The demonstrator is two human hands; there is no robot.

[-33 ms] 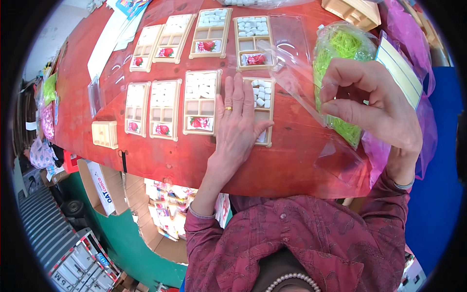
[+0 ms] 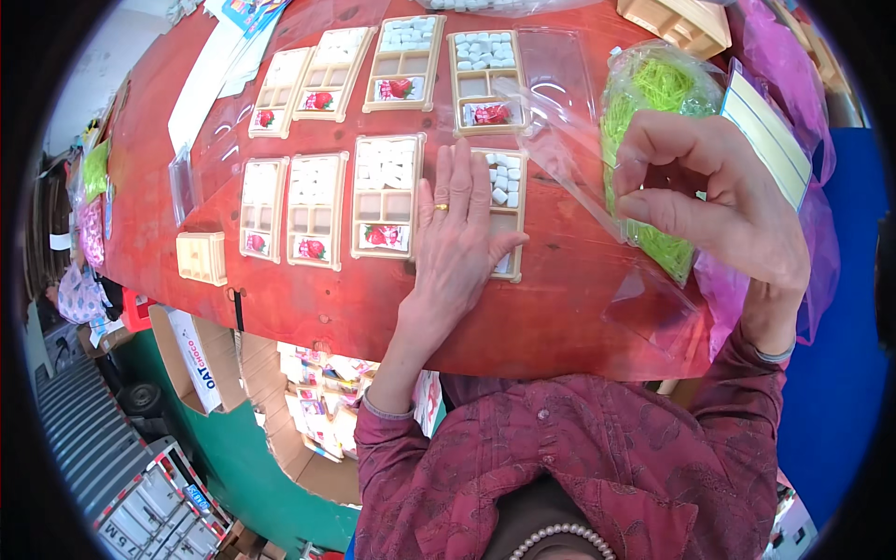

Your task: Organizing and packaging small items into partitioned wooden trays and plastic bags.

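Observation:
My left hand [image 2: 455, 229] lies flat with its fingers stretched out. It covers the left part of a cream compartment tray [image 2: 521, 201] holding white pillow-shaped pieces [image 2: 504, 177], and the tray's lower compartments are mostly hidden. Just left of that hand is another tray [image 2: 355, 210], with white pieces at its top and a strawberry-printed packet [image 2: 384, 236] below. Over the table's right side, my right hand [image 2: 723, 201] is raised in a pinch, thumb against fingertips, in front of a clear bag of green shreds [image 2: 653, 84]. Anything between those fingertips is too small to make out.
More filled trays [image 2: 405, 65] stand in two rows on the red table [image 2: 579, 317]. Stacked cream trays [image 2: 201, 259] sit at the left edge. Clear plastic [image 2: 560, 79] and pink film [image 2: 789, 56] lie to the right. Below the table is a carton [image 2: 294, 448] of packets.
My left hand has shifted very slightly on the tray. My right hand stays raised in the same pinch.

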